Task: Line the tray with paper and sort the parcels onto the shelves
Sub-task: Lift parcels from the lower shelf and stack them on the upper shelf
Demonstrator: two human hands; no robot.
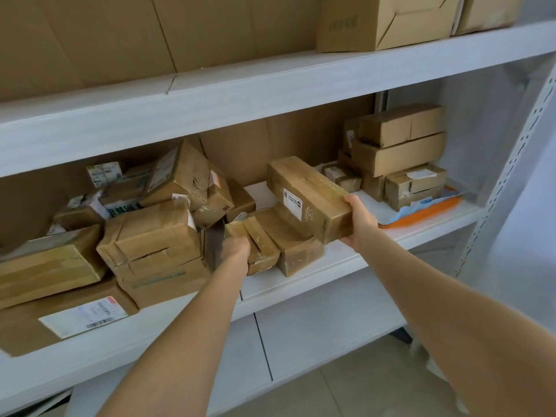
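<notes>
My right hand (359, 221) grips the near end of a long taped cardboard parcel (304, 194) with a white label, held tilted above the middle shelf (346, 257). My left hand (237, 248) is closed on the near end of a small taped parcel (258, 245) that rests on the shelf. Beside that one lies another brown parcel (294, 239), under the long one. A jumbled pile of parcels (156, 224) fills the shelf's left half. No tray or lining paper is in view.
A neat stack of small boxes (397, 155) stands at the shelf's right end on a blue and orange mailer (427, 209). Large cartons (382, 22) sit on the upper shelf. A perforated white upright (517, 152) bounds the right side. A lower shelf (301, 335) and tiled floor show below.
</notes>
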